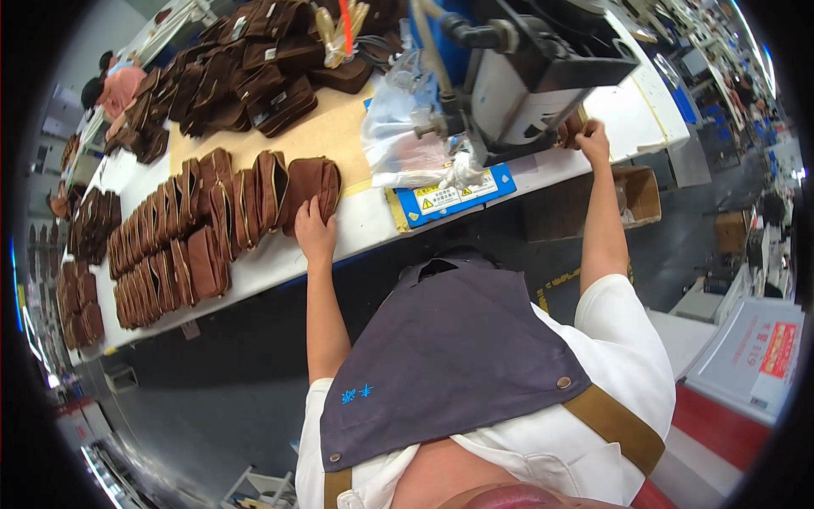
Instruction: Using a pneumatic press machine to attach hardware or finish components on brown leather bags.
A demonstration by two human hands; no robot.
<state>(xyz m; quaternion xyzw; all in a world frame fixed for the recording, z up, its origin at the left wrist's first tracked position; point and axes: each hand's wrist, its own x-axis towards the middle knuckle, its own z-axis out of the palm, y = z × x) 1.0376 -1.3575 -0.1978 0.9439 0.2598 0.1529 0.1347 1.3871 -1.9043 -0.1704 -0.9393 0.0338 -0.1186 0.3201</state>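
My left hand is at the front end of a row of brown leather zip pouches. Its fingers rest over the lower edge of the last pouch, which leans against the others with a gold zip along its rim. Out to the right, my right hand is closed on another brown pouch, mostly hidden behind a black and grey machine. A second, lower row of pouches stands in front of the first.
Dark brown pouches lie heaped at the back of the white table. The machine stands on a blue base with warning labels, beside a clear plastic bag. Under the table's right edge is an open cardboard box.
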